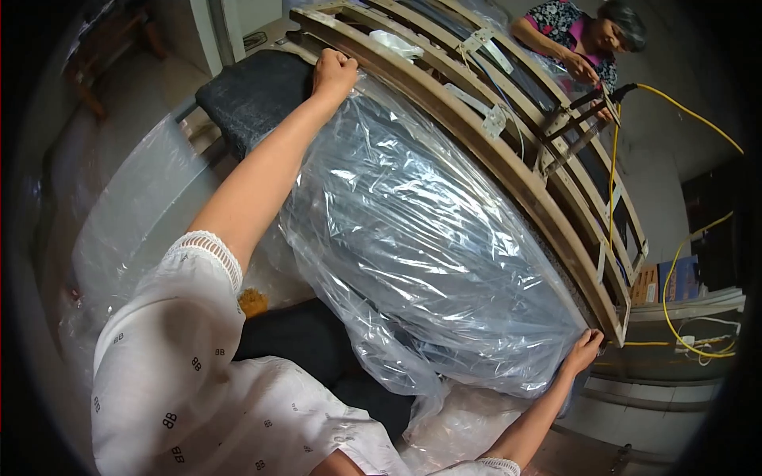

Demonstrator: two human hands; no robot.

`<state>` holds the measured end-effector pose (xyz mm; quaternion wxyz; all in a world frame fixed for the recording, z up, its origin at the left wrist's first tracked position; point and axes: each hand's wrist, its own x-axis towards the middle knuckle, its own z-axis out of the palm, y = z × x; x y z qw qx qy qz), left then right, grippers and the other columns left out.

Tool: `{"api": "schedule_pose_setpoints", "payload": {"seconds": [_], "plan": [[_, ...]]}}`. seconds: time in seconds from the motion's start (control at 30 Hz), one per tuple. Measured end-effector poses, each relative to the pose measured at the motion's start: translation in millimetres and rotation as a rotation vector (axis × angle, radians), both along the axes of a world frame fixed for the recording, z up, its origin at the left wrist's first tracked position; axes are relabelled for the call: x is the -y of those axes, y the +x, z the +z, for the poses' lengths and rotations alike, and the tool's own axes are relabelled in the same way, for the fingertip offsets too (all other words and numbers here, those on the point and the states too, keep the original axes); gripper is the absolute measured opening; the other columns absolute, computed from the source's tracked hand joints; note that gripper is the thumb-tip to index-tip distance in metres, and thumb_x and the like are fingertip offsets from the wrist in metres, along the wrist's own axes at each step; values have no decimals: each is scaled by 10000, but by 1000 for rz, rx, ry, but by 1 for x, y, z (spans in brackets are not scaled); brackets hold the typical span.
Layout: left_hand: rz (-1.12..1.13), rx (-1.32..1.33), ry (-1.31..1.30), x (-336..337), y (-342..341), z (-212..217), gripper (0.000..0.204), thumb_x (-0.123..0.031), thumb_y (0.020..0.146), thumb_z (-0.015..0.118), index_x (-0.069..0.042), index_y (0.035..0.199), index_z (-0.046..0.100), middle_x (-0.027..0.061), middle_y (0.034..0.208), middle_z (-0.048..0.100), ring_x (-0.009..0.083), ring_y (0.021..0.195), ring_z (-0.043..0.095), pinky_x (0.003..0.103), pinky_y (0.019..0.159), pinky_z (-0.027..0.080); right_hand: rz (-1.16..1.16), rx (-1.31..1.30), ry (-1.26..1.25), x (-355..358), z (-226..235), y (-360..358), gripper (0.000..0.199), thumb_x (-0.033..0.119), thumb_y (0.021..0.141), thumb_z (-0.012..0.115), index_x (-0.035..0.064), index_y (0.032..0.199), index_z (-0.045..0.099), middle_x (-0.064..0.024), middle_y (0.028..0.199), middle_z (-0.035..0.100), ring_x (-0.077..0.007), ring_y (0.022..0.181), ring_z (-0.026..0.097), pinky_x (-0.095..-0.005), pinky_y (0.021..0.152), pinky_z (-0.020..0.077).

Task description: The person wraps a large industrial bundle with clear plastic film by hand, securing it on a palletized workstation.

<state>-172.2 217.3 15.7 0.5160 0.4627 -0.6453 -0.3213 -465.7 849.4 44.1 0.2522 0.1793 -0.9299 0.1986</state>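
A large sheet of clear plastic film [413,230] lies wrinkled and shiny over a dark upholstered piece. Its upper edge runs along a long wooden frame [444,103] with metal brackets. At the far left end of that edge, my left hand [335,73] is closed in a fist on the film, beside the frame's corner. My right hand [586,349] pinches the film at the near right corner, close to the frame's lower end. Loose film hangs in folds toward my body. A dark grey padded end [258,91] sticks out uncovered beside my left forearm.
Across the frame, another person [575,40] bends over it, hands near a dark tool [591,119] with a yellow hose [615,178]. More plastic film [127,214] hangs at left. A white power strip [698,341] and a blue box [681,278] are at right.
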Motion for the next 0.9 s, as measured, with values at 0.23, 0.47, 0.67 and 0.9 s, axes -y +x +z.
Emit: {"api": "schedule_pose_setpoints", "payload": {"seconds": [0.23, 0.47, 0.67, 0.9], "plan": [[61, -105, 32, 7, 23, 20, 312, -271, 857, 473, 40, 864, 497, 187, 867, 570, 322, 909, 565, 396, 760, 431, 71, -8, -2, -14, -5, -11, 189, 149, 873, 506, -34, 907, 475, -158, 847, 512, -300, 772, 486, -362, 729, 403], [-293, 290, 27, -28, 29, 24, 258, -283, 864, 521, -35, 856, 591, 77, 795, 596, 197, 803, 539, 297, 727, 412, 194, 220, -223, -28, 2, -17, 225, 154, 890, 468, -29, 1018, 497, -146, 960, 519, -272, 880, 482, -340, 822, 374], [-435, 30, -35, -30, 95, 43, 234, -258, 905, 508, -30, 900, 561, -36, 766, 505, 58, 671, 450, 214, 654, 389, 534, 247, -308, 81, 75, 146, 238, 143, 909, 422, -4, 1065, 525, -82, 994, 537, -181, 949, 497, -273, 849, 378], [-510, 76, 109, -90, 216, 20, 326, -302, 854, 582, -40, 1041, 528, 17, 893, 538, 81, 770, 501, 220, 693, 412, 1081, 745, 158, 158, 36, 324, 506, 156, 761, 660, 30, 1213, 471, -174, 1171, 527, -289, 844, 588, -330, 654, 490]]}}
